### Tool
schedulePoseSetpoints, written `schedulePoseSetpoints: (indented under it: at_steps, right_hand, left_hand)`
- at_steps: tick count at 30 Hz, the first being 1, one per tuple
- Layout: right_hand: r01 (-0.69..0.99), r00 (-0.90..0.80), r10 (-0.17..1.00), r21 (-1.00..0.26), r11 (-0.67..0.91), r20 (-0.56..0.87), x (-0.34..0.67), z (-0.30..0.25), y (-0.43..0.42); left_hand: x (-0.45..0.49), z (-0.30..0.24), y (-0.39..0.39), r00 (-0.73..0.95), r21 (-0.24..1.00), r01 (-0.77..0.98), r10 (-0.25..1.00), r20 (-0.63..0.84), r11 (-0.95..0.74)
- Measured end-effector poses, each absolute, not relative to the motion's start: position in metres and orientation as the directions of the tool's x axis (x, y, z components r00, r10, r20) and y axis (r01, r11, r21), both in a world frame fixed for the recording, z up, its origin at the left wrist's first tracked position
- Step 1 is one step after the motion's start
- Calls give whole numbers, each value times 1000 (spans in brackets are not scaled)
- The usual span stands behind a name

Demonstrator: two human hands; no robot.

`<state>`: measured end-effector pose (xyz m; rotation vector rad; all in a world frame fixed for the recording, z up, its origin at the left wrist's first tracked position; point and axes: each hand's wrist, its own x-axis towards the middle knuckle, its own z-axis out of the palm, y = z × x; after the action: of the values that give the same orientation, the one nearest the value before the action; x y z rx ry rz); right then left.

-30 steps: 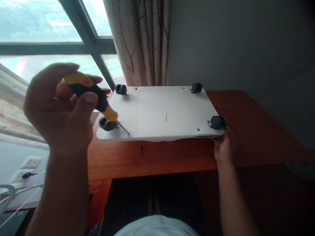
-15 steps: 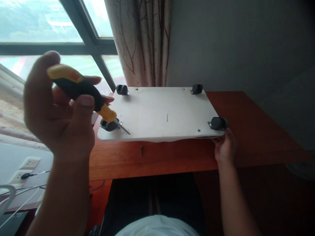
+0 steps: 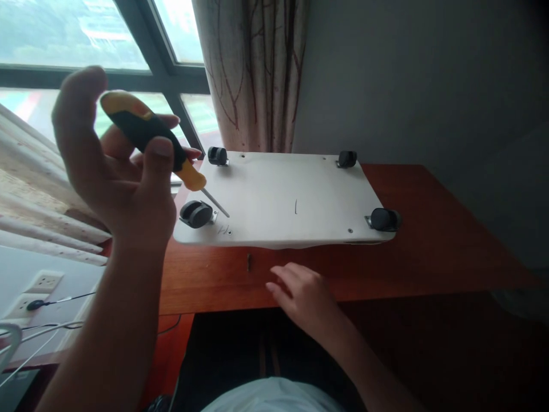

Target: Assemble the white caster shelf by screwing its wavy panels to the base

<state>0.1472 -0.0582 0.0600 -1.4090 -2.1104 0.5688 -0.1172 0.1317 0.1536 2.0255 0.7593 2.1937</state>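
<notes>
My left hand [image 3: 132, 154] is closed on the handle of a yellow and dark green screwdriver [image 3: 148, 130], index finger lifted off it. The metal shaft points down to the right, over the near left part of a white board [image 3: 266, 197]. Black caster wheels sit at the board's corners, the nearest one [image 3: 197, 214] just left of the shaft. A screw head [image 3: 230, 233] shows in the board below the tip. My right hand [image 3: 302, 289] is empty, fingers apart, over the table's front edge. To its left lies a small screw [image 3: 249, 262].
The board rests on a reddish-brown wooden table [image 3: 450, 229]. Behind stand a curtain [image 3: 257, 74] and a grey wall [image 3: 407, 80]. A window [image 3: 68, 34] is at the left, with wall sockets [image 3: 32, 294] and cables lower down.
My right hand has let go of the board's near right corner and moved left to the table front. My left hand has risen slightly, lifting the screwdriver tip away from the screw head.
</notes>
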Motion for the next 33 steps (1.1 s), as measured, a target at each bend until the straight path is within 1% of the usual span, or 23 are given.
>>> schedulePoseSetpoints:
  at_steps: [1, 3, 5, 7, 8, 10, 11, 12, 14, 16, 17, 19, 20, 21, 22, 23, 24, 26, 28, 29, 31, 33]
  right_hand:
    - [745, -350, 929, -565, 355, 121, 130, 57, -53]
    - [833, -343, 939, -465, 300, -8, 100, 51, -45]
    - [889, -304, 948, -385, 249, -90, 77, 47, -38]
    - [926, -251, 958, -322, 196, -137, 60, 45, -32]
    - [939, -228, 962, -294, 177, -149, 54, 44, -30]
    - [956, -203, 966, -246, 161, -158, 47, 43, -25]
    - [959, -205, 966, -229, 167, -155, 45, 43, -23]
    - [960, -214, 965, -215, 180, -150, 45, 42, -23]
    - [959, -234, 961, -198, 203, -146, 48, 44, -24]
    - [947, -267, 952, -224, 231, -148, 57, 51, -28]
    - [929, -298, 944, -269, 253, -143, 63, 57, -31]
    - [836, -400, 912, -443, 324, -89, 80, 76, -34]
    - [747, -463, 886, -555, 365, -40, 89, 87, -32]
    - [651, -503, 864, -656, 382, 4, 99, 100, -27]
    - [568, -531, 847, -729, 382, 30, 109, 113, -19]
    - [508, -525, 849, -778, 368, 59, 118, 125, -6]
    - [469, -501, 861, -810, 352, 84, 125, 135, 12]
    - [452, -429, 890, -816, 360, 154, 134, 147, 58]
    - [503, -313, 916, -775, 382, 249, 134, 147, 112]
    - [520, -283, 914, -754, 402, 292, 131, 144, 140]
    - [529, -257, 899, -727, 437, 354, 120, 133, 189]
    - [559, -261, 896, -700, 444, 360, 105, 124, 227]
  left_hand:
    - [-115, 154, 136, -88, 314, 307, 302, 949, -899]
    - [-113, 155, 144, -8, 176, 342, 185, 983, -923]
    - [-112, 157, 151, -24, 85, 337, 81, 996, -938]
    - [-112, 161, 155, -43, 21, 337, 7, 999, -941]
    - [-112, 163, 154, -12, 23, 348, 21, 1000, -937]
    - [-110, 167, 148, 114, 41, 377, 91, 989, -925]
    - [-109, 170, 143, 117, 62, 386, 116, 986, -920]
    - [-107, 172, 138, 86, 116, 402, 164, 983, -908]
    - [-103, 176, 131, 31, 186, 409, 217, 976, -893]
    - [-101, 180, 131, 41, 205, 408, 242, 969, -890]
    - [-103, 183, 135, 57, 201, 411, 245, 968, -889]
    - [-109, 188, 150, 88, 175, 413, 230, 969, -894]
    - [-113, 191, 161, 99, 155, 412, 213, 972, -898]
    - [-118, 195, 173, 117, 117, 406, 178, 977, -906]
    - [-124, 198, 187, 124, 70, 398, 129, 984, -915]
    - [-129, 202, 203, 138, 27, 399, 90, 986, -916]
    - [-134, 206, 218, 181, -65, 389, 6, 984, -919]
    - [-141, 211, 248, 182, -118, 397, -48, 982, -910]
    - [-143, 215, 272, 158, -92, 404, -29, 987, -910]
    - [-142, 215, 281, 143, -86, 407, -30, 989, -909]
    - [-139, 213, 294, 124, -67, 412, -17, 992, -909]
    - [-134, 210, 302, 136, -41, 401, 15, 991, -915]
